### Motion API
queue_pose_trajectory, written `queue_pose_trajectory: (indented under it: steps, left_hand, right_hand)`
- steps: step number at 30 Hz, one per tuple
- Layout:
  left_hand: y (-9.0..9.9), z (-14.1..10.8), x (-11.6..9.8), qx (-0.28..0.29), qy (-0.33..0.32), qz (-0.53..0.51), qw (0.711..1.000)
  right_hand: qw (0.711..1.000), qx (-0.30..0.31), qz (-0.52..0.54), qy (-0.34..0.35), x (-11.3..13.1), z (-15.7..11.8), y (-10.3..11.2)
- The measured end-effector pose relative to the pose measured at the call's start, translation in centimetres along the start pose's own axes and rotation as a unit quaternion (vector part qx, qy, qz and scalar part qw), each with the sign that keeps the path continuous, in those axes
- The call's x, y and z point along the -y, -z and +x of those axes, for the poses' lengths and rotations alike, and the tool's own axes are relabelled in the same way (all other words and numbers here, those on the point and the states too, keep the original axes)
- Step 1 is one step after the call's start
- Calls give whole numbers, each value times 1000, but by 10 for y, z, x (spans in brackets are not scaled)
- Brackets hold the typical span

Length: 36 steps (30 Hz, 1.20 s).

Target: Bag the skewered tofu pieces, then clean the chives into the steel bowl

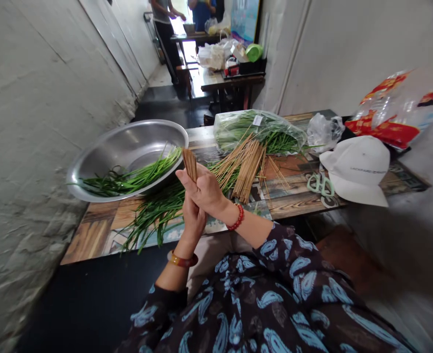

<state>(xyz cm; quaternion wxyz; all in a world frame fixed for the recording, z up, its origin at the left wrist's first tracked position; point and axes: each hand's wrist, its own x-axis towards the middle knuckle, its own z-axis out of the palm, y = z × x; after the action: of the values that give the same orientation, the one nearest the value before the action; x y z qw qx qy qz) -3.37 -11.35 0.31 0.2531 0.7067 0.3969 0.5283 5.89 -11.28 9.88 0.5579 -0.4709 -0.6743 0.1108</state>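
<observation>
My right hand (209, 191), with a red bead bracelet at its wrist, is closed around a bundle of thin brown wooden skewers (190, 164). The skewers stand upright, their tops poking out above the thumb. Just below, my left hand (194, 215) wraps the lower part of the same bundle and presses against the right hand; the bottom ends are hidden. Beside my hands, a pile of loose skewers (248, 171) lies across green chives (153, 215) on the table. To the left is a steel basin (128, 131) with chives (139, 179) inside.
A clear bag of chives (238, 127) lies at the table's back, near a crumpled plastic bag (324, 131). On the right are a white cap (359, 164), pale green scissors (321, 184) and a red-printed package (385, 130). Two people stand beyond, by a cluttered table (219, 86).
</observation>
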Motion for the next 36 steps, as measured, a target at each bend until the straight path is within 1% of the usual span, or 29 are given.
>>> queue_pose_trajectory:
  steps: [2,3,5,6,7,9,10,11,12,13,15,16,18,20,23,26,28,31,33,34,36]
  left_hand:
    - [2,5,-4,-3,-51,21,998]
    - [3,9,-8,5,-70,34,997]
    - [6,17,-17,40,-85,66,993]
    - [8,22,-23,61,-81,83,991]
    - [10,28,-29,78,-70,98,990]
    - [10,43,-39,101,-35,123,987]
    - [9,52,-42,110,-16,134,985]
    - [7,61,-44,125,-2,145,982]
    - [3,71,-45,145,7,159,977]
    - [-2,82,-44,170,12,177,969]
    - [-16,100,-43,222,17,234,946]
    - [-24,108,-43,243,21,269,932]
    - [-42,119,-44,278,27,336,900]
    - [-59,125,-47,308,29,382,871]
    - [-78,127,-50,336,36,430,837]
    - [-89,126,-49,348,43,465,813]
    - [-92,128,-48,348,50,481,803]
    - [-94,133,-48,352,61,491,795]
    - [-96,135,-48,355,63,495,791]
    - [-97,136,-48,354,63,497,790]
    - [-98,138,-48,345,64,500,792]
  right_hand:
    - [999,-27,26,-25,2,4,7]
    - [998,-31,42,-38,3,5,12]
    - [995,-22,80,-61,1,7,28]
    - [992,-11,99,-73,-2,6,41]
    - [990,0,115,-86,-7,4,56]
    - [983,-5,135,-122,-24,-3,92]
    - [978,-29,138,-152,-36,-7,112]
    - [972,-71,131,-179,-48,-13,133]
    - [966,-107,118,-202,-61,-19,153]
    - [961,-131,104,-221,-74,-25,172]
    - [950,-155,74,-259,-96,-38,206]
    - [947,-158,55,-273,-105,-45,220]
    - [946,-138,12,-293,-119,-58,242]
    - [950,-94,-34,-296,-130,-67,255]
    - [952,-13,-128,-278,-147,-70,263]
    - [934,57,-237,-260,-163,-68,265]
    - [919,95,-285,-256,-174,-67,267]
    - [902,145,-325,-245,-185,-70,271]
    - [897,175,-344,-216,-188,-72,275]
    - [895,178,-358,-199,-187,-74,277]
    - [888,160,-394,-175,-181,-76,277]
